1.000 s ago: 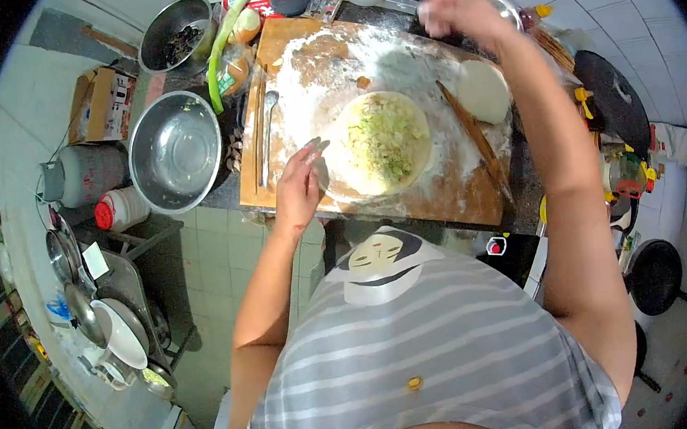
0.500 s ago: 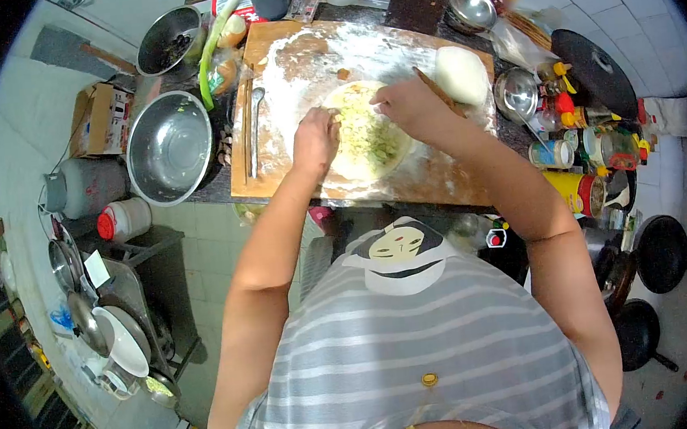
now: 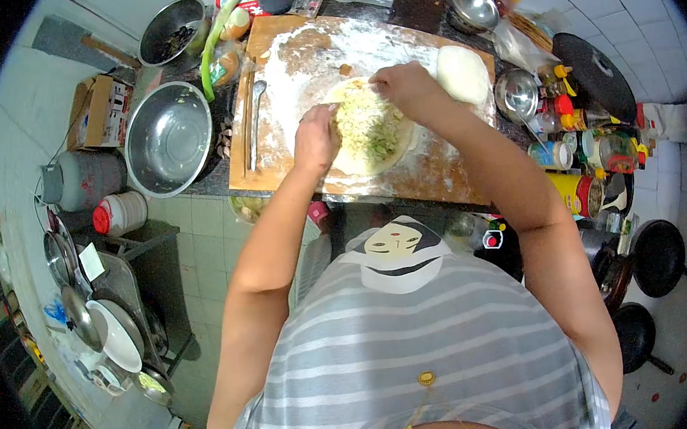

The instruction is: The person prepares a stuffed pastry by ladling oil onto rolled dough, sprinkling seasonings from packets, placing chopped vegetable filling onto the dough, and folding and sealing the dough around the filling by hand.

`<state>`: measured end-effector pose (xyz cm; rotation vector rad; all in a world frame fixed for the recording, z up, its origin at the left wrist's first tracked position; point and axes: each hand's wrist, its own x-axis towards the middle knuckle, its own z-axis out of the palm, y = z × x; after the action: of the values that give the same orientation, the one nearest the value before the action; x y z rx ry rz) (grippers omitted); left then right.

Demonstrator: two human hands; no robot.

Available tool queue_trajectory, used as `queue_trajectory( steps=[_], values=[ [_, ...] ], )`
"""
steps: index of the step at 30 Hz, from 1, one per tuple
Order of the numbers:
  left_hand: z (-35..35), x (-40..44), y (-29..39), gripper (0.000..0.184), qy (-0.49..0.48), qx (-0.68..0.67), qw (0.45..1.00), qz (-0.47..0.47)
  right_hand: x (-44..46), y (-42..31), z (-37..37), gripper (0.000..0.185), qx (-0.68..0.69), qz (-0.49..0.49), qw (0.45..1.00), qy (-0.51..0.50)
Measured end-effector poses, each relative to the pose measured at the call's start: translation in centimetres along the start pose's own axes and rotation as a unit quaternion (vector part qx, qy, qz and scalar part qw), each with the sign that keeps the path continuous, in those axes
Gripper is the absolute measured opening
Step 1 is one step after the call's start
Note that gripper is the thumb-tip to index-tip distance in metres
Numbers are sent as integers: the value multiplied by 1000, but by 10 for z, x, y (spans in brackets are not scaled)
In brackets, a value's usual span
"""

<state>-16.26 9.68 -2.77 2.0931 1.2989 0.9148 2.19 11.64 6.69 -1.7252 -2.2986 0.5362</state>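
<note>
A flat round of dough [image 3: 354,164] lies on the floured wooden board [image 3: 273,159], topped with chopped pale-green filling [image 3: 368,126]. My left hand [image 3: 316,139] is at the left edge of the round, its fingers curled together on the dough's rim. At the upper right edge, my right hand [image 3: 406,88] has its fingertips pinched on the rim. A smooth white lump of dough [image 3: 463,75] rests at the board's upper right. Chopsticks [image 3: 246,113] and a metal spoon [image 3: 258,120] lie along the board's left side.
Left of the board stands a large steel bowl [image 3: 169,140], with a smaller bowl of dark pieces [image 3: 174,31] behind it. A green onion [image 3: 216,38] lies near the board's back left corner. Small metal bowls [image 3: 517,95] and bottles [image 3: 620,149] stand on the right.
Since a second ago, my right hand has come down from above the board's back right to the dough's rim. My left hand has moved onto the left rim, its fingers now curled.
</note>
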Motion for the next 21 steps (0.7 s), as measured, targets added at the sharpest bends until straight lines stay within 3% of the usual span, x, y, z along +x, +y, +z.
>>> queue_trajectory(
  steps=[6, 9, 18, 21],
  values=[
    [-9, -7, -3, 19, 21, -9, 1000, 8, -24, -13, -32, 18, -48, 36, 995, -75],
    [-14, -10, 1, 18, 24, -1, 1000, 4, -35, -12, -23, 17, 38, -7, 999, -34],
    [-16, -6, 0, 19, 29, 5, 1000, -8, -34, -7, -12, 19, 49, 12, 997, -57],
    [-14, -4, -6, 21, 38, 1, 999, -7, -25, 11, -14, 25, 224, 165, 948, -153]
  ],
)
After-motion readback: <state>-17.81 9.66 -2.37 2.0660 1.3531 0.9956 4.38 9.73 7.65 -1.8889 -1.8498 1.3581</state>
